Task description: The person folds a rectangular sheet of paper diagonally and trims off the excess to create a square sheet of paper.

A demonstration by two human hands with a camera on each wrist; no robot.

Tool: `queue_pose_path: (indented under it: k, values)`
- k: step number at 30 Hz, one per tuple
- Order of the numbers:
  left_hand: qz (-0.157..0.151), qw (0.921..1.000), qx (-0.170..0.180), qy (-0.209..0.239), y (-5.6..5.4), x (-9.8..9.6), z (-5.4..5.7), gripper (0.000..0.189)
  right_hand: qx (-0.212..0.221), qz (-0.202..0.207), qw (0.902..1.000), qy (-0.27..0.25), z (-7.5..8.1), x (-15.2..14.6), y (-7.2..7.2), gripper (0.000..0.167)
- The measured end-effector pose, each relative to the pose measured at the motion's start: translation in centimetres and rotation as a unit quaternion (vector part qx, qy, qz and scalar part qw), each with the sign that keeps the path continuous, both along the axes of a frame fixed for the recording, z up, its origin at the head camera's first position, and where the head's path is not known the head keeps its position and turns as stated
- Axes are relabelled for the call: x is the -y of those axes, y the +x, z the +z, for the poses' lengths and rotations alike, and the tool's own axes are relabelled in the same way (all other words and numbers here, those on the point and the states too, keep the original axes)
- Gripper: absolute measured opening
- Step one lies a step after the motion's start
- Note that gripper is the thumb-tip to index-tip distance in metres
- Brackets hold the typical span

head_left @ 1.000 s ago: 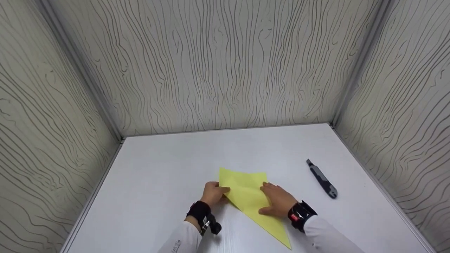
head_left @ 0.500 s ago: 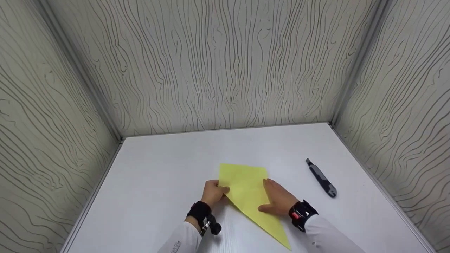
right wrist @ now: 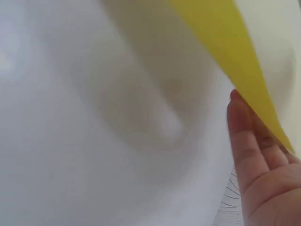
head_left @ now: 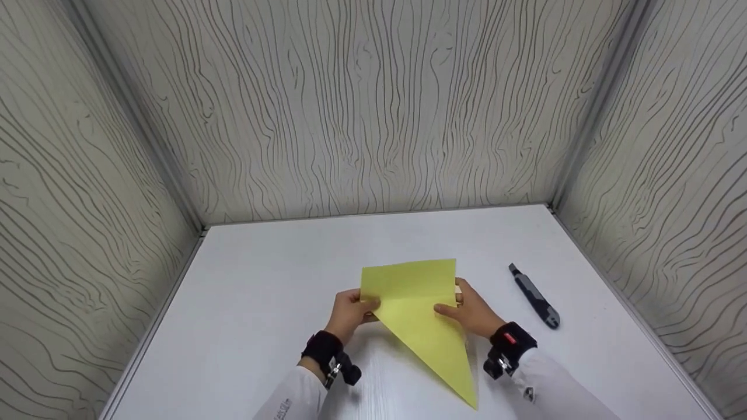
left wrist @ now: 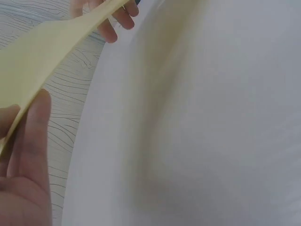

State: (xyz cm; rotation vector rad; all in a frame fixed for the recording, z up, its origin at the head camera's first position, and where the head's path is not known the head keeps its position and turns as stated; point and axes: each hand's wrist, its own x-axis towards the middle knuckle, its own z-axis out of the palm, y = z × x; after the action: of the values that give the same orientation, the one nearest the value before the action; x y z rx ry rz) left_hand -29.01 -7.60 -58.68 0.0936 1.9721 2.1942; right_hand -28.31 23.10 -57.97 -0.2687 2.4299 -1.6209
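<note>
Together, left hand [head_left: 347, 315] and right hand [head_left: 477, 314] pinch yellow paper [head_left: 411, 303] (perhaps folded)

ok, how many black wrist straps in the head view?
2: a left wrist strap behind the left hand, and a right wrist strap behind the right hand. Both hands hold the yellow paper. No others show.

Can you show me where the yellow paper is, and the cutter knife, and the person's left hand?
Yellow paper [head_left: 413, 321], head view: the middle of the sheet.
Cutter knife [head_left: 534, 297], head view: the middle of its handle.
Left hand [head_left: 346, 315], head view: the back of the hand.
</note>
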Motion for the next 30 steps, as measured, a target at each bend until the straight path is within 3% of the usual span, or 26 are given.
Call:
queue_pose_path:
  k: [5, 17, 24, 30]
  values:
    - [-0.012, 0.9998, -0.008, 0.01, -0.2, 0.6, 0.6, 0.027, 0.01, -0.004, 0.9986, -0.052, 0.9, -0.2, -0.3, 0.066]
    - [-0.067, 0.9973, -0.023, 0.019, -0.2, 1.7, 2.0, 0.029, 0.06, 0.046, 0.9836, -0.164, 2.3, -1.1, -0.2, 0.044]
    - [-0.128, 0.9914, -0.019, 0.015, -0.3, 3.3, 2.9, 0.028, 0.049, 0.068, 0.9761, -0.201, 3.5, -1.6, -0.1, 0.034]
    - [-0.167, 0.9854, -0.025, 0.016, -0.4, 3.8, 3.5, 0.03, 0.035, 0.113, 0.9736, -0.195, 4.2, -2.6, 0.1, 0.032]
